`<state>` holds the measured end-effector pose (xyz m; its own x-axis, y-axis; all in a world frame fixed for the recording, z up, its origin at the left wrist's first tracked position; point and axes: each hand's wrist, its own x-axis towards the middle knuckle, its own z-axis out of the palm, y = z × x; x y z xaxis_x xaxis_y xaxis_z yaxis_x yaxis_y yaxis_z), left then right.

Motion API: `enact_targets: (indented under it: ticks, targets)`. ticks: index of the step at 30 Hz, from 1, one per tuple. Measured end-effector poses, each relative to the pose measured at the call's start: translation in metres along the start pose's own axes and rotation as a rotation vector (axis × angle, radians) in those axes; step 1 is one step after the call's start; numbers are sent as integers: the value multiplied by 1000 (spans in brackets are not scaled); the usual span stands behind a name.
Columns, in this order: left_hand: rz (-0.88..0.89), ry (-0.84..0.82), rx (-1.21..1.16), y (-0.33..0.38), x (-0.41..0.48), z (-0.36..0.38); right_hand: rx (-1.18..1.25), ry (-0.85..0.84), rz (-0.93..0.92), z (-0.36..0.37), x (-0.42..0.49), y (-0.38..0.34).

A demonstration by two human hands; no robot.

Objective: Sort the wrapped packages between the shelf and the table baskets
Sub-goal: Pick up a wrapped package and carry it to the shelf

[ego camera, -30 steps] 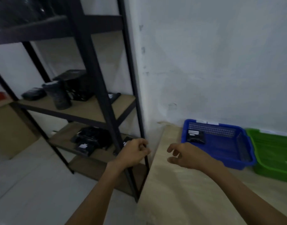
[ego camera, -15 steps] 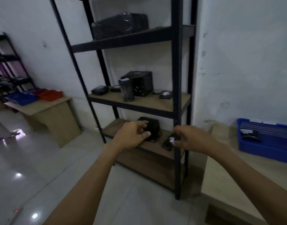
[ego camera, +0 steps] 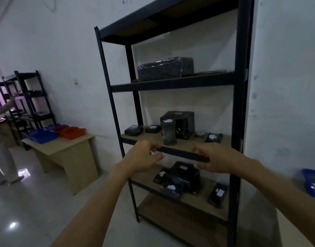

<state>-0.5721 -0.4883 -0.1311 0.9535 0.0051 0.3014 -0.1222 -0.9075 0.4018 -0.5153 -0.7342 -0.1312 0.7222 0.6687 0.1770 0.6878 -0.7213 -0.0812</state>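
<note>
Mostly black against tan and white, with spots of blue and red

Matt black shelf frame (ego camera: pixel 171 84), tan boards (ego camera: pixel 171 209); glossy black wrapped packages (ego camera: pixel 185 173) with small white labels (ego camera: pixel 171 187); deep blue basket (ego camera: pixel 311 184) at right edge; blue baskets (ego camera: pixel 43 137) and orange-red baskets (ego camera: pixel 72 133) on a pale wood-toned table (ego camera: pixel 69 154) far left; white wall (ego camera: pixel 64 50); shiny pale grey floor (ego camera: pixel 37 211).

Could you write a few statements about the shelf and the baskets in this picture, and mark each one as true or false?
1. A large wrapped package lies on the second board from the top of the shelf. True.
2. The cylindrical package stands on the floor. False: it stands upright on the middle board.
3. Blue baskets and red baskets sit on the desk at the left. True.
4. The shelf frame is white. False: it is black.
</note>
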Motion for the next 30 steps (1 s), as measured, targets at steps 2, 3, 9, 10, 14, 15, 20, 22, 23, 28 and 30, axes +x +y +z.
enact_targets:
  ticks: [2, 3, 9, 10, 14, 15, 20, 22, 23, 28, 30]
  targets:
    - [4, 21, 2, -15, 20, -13, -16, 17, -7, -6, 30, -2]
    - [-1, 30, 0, -23, 31, -19, -25, 28, -14, -8, 45, -3]
    - [18, 94, -19, -69, 92, -47, -18, 104, -38, -14, 133, -11]
    - [23, 94, -31, -77, 102, -49, -12, 105, -35, -12, 146, -13]
    - [46, 103, -51, -117, 148, -54, -38, 121, -28, -8, 196, -18]
    - [53, 102, -61, -127, 159, -56, -42, 122, -21, -7, 208, -18]
    - [113, 106, -48, -182, 213, -62, -60, 141, 27, -3, 269, -24]
    - [135, 127, -50, -203, 236, -69, -55, 180, 41, -6, 293, -30]
    - [148, 138, -50, -213, 247, -74, -58, 201, 45, -8, 306, -34]
    - [238, 242, -34, -247, 302, -98, -103, 296, 45, -15, 367, -50]
    - [260, 273, -40, -261, 323, -106, -127, 301, 32, -20, 393, -54]
